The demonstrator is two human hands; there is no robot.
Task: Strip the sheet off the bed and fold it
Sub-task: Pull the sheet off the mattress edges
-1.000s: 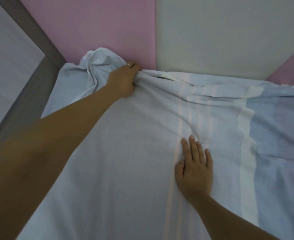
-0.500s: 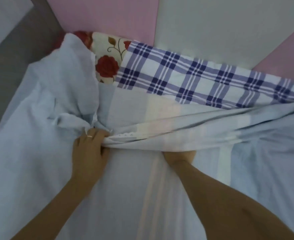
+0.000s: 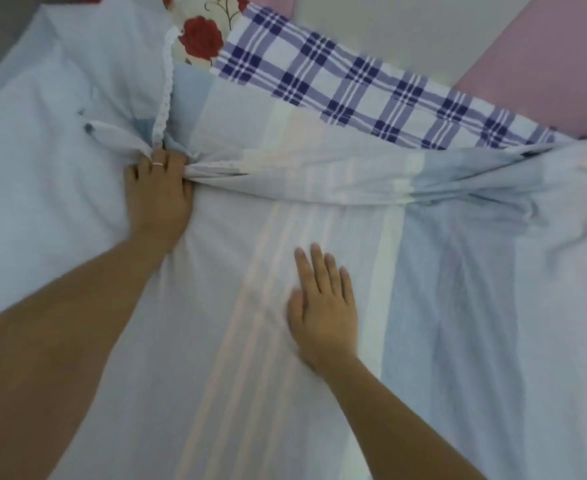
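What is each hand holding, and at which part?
Left hand grips the sheet by its bunched edge; right hand lies flat on it, holding nothing.

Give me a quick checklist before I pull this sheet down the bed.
1. Left hand grips the bunched sheet edge: ok.
2. Right hand clear of the sheet: not ok, it lies flat on it.
3. Head edge peeled back: ok, plaid fabric and floral fabric show.
4. Far right corner free: cannot tell from this view.
5. Only the sheet in the grip: cannot tell, lace trim runs into the fist.
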